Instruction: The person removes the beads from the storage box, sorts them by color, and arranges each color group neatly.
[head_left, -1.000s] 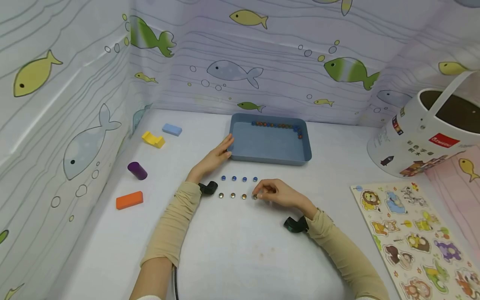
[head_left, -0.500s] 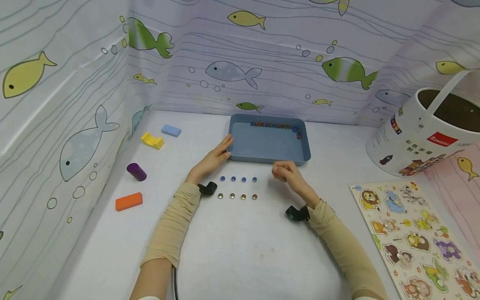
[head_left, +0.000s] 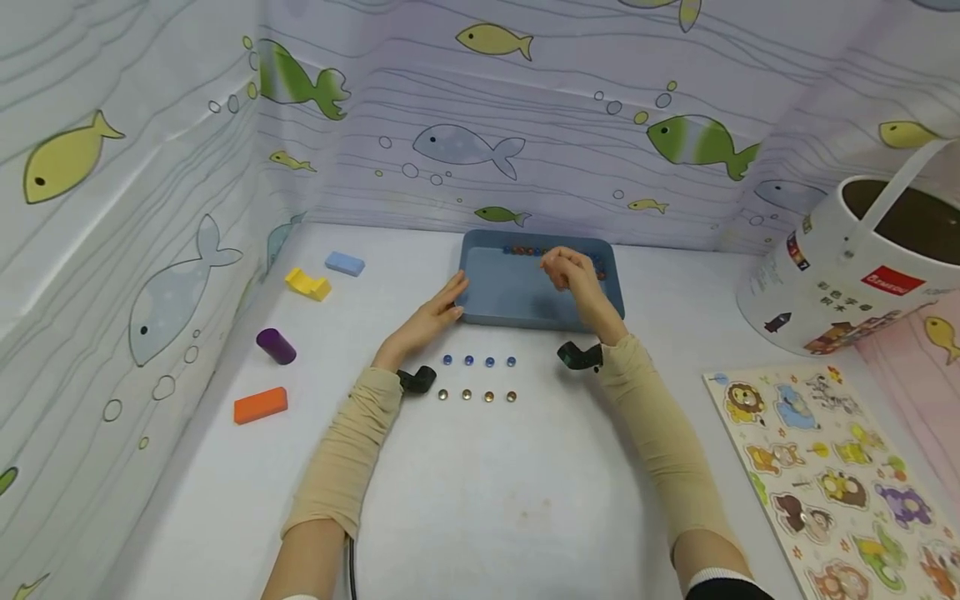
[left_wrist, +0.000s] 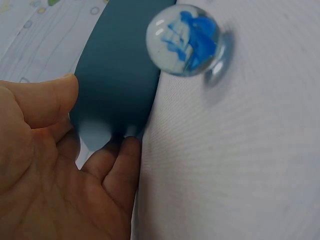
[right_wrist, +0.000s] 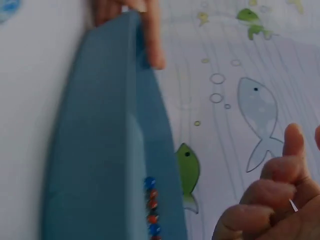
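My left hand (head_left: pixel 422 325) lies beside the left end of the blue-grey tray (head_left: pixel 517 322), its fairly straight fingers touching the tray's side. In the left wrist view, fingertips (left_wrist: pixel 129 150) meet the tray's lower edge. Above the tray hovers my right hand (head_left: pixel 572 271), fingers loosely bent; nothing shows between its fingers (right_wrist: pixel 270 195) in the right wrist view. Small glass marbles (right_wrist: pixel 152 205) line the tray's far wall, partly hidden by that hand. In front of the tray, a row of blue marbles (head_left: pixel 468 361) lies above a row of brownish marbles (head_left: pixel 489 397).
At left lie a light blue block (head_left: pixel 345 264), a yellow block (head_left: pixel 307 285), a purple cylinder (head_left: pixel 276 346) and an orange block (head_left: pixel 260 406). On the right stand a white bucket (head_left: pixel 810 283) and an animal puzzle board (head_left: pixel 795 483). A fish-print curtain (head_left: pixel 360 200) closes the back.
My right hand has left the last marble of the brownish row and moved forward, first to the tray's front edge, then over the tray. The left hand has stayed at the tray's left side.
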